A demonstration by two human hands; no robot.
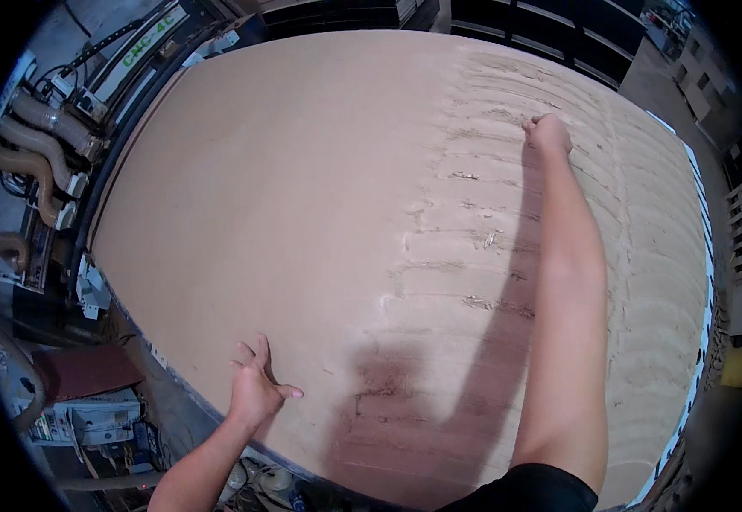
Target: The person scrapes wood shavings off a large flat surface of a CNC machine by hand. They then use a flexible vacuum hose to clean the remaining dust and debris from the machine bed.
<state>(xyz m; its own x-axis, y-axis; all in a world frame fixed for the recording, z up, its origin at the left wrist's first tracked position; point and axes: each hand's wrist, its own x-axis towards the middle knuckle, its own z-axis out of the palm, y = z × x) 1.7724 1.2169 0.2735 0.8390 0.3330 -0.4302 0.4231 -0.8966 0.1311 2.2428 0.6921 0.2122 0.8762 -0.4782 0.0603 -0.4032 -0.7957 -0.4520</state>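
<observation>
A large light-brown board (286,188) fills most of the view, smooth on its left part. Across its right part lies fine tan dust (644,282) in curved ridges, with small shavings (492,239) among them. My left hand (256,391) is at the board's near left edge, fingers spread and thumb out, holding nothing. Stretched far forward, my right hand (549,134) is closed over the dusty part near the far edge. Its fingers are curled, and whatever they grip, if anything, is hidden.
On the left, a machine frame (136,64) with ribbed hoses (29,175) runs along the board. A dark red flat item (89,371) tops a pile at lower left. Dark panels (550,34) stand beyond the far edge; a pallet (741,218) is at right.
</observation>
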